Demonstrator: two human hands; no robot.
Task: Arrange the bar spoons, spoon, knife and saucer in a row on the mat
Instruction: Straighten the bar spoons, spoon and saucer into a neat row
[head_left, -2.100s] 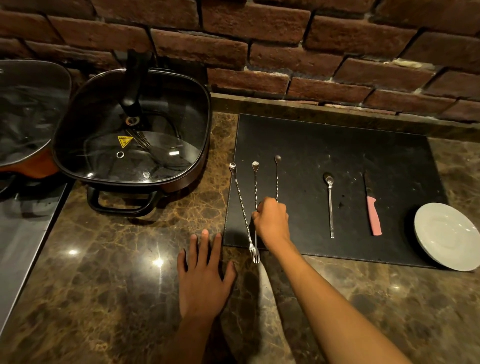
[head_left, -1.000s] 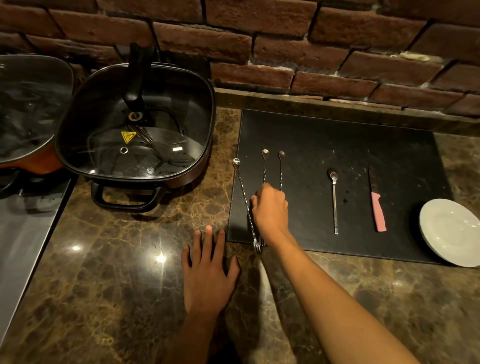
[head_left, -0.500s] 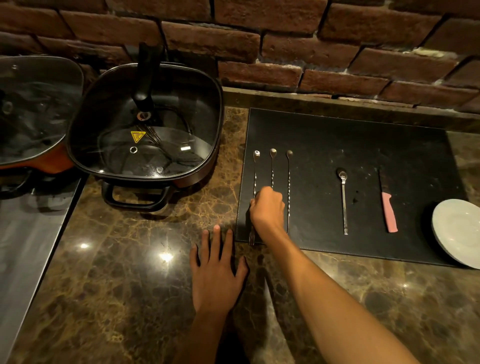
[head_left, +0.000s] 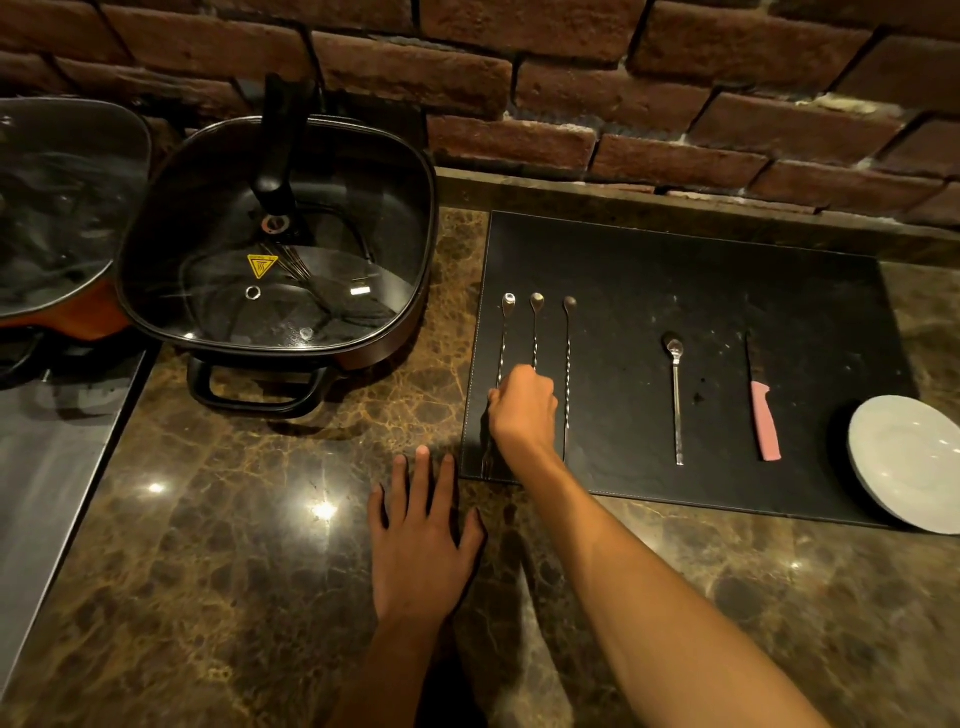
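Three long twisted bar spoons lie side by side at the left end of the black mat (head_left: 675, 270): the left bar spoon (head_left: 503, 338), the middle bar spoon (head_left: 535, 332) and the right bar spoon (head_left: 568, 364). My right hand (head_left: 522, 408) rests curled over the shafts of the left and middle ones. A shorter spoon (head_left: 676, 395) and a pink-handled knife (head_left: 762, 415) lie further right. The white saucer (head_left: 906, 460) overhangs the mat's right edge. My left hand (head_left: 421, 535) lies flat on the counter, fingers spread.
A square black electric pan (head_left: 275, 249) with a glass lid stands left of the mat, beside another lidded pan (head_left: 57, 208). A steel surface (head_left: 47, 467) borders the brown marble counter (head_left: 234, 545) at the left. A brick wall (head_left: 571, 78) runs behind.
The left bar spoon, slanted off the mat's edge before, now lies straight on the mat beside the other two. My right hand shifted slightly left over them. My left hand stayed flat.
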